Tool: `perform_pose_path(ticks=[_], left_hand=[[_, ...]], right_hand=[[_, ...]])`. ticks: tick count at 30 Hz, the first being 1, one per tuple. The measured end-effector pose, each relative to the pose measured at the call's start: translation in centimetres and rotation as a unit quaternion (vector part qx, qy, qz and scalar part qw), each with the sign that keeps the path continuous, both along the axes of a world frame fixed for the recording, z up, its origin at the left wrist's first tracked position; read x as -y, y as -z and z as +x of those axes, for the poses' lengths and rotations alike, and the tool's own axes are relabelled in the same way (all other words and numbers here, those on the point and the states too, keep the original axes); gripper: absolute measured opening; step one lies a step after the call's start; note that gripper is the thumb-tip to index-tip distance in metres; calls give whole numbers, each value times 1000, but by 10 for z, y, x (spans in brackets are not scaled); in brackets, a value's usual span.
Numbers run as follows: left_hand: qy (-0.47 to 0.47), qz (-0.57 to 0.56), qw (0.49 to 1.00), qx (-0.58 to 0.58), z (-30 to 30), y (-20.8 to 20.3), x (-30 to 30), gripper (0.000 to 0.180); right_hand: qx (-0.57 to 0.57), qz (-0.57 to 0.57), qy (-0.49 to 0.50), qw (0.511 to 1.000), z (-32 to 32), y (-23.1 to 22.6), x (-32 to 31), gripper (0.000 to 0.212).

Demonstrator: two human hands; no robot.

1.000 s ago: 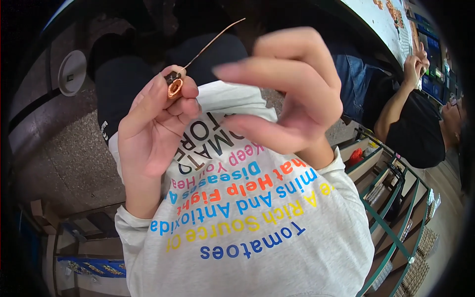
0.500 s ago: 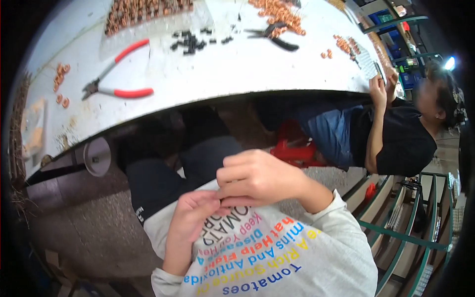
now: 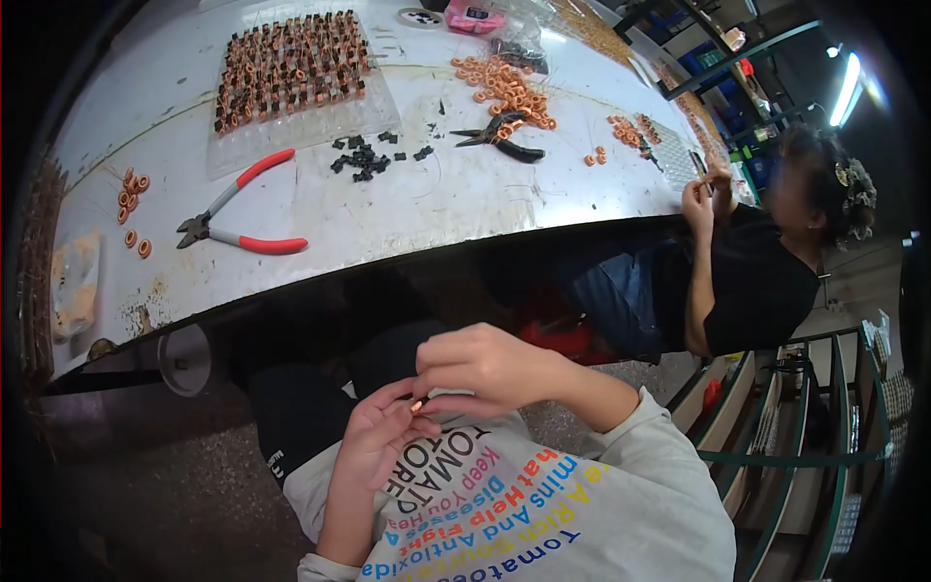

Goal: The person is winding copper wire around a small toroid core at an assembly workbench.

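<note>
In front of my shirt, below the table edge, both my hands meet around a small copper wire coil (image 3: 418, 406). My left hand (image 3: 373, 436) pinches it between thumb and fingertips. The curled fingers of my right hand (image 3: 490, 367) close in on the same coil from the other side, largely hiding it. On the table lie red-handled cutters (image 3: 242, 209) with their handles spread, a scatter of small black plastic parts (image 3: 361, 159), and black-handled pliers (image 3: 499, 136) beside a heap of copper coils (image 3: 504, 92).
A clear tray (image 3: 388, 126) holds rows of coils fitted with black parts (image 3: 291, 73). A few loose coils (image 3: 131, 199) and a plastic bag (image 3: 78, 286) lie at the left. A co-worker (image 3: 756, 257) handles something at the table's right. Green-framed racks (image 3: 795, 456) stand at lower right.
The view has tilted up, so more of the table's far side shows. My hands have shifted slightly, and the coil between the fingertips has come into sight.
</note>
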State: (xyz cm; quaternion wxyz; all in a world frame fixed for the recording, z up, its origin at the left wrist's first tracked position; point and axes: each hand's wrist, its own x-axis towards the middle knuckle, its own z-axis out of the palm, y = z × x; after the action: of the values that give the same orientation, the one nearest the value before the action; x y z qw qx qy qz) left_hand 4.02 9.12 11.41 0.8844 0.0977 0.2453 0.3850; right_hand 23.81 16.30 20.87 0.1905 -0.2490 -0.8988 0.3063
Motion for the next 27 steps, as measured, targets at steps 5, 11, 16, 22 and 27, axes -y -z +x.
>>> perform_pose_path(ticks=[5,11,16,22,27], left_hand=[[-43,15,999,13,-18,18,-8,34],[-78,-58,994,-54,-50,75,-21,29],[-97,-107,988,-56,-81,96,-37,26],[-109,-116,986,-54,-111,111,-55,24],[-108,-116,986,-49,-128,124,-71,25]], right_hand=[[-99,-12,148,984,-12,-29,-48,7],[-40,71,273,959,-42,-62,-172,11],[114,48,460,879,-68,-53,-274,36],[208,32,493,844,-108,-33,-337,46],[243,23,487,838,-127,-20,-365,48]])
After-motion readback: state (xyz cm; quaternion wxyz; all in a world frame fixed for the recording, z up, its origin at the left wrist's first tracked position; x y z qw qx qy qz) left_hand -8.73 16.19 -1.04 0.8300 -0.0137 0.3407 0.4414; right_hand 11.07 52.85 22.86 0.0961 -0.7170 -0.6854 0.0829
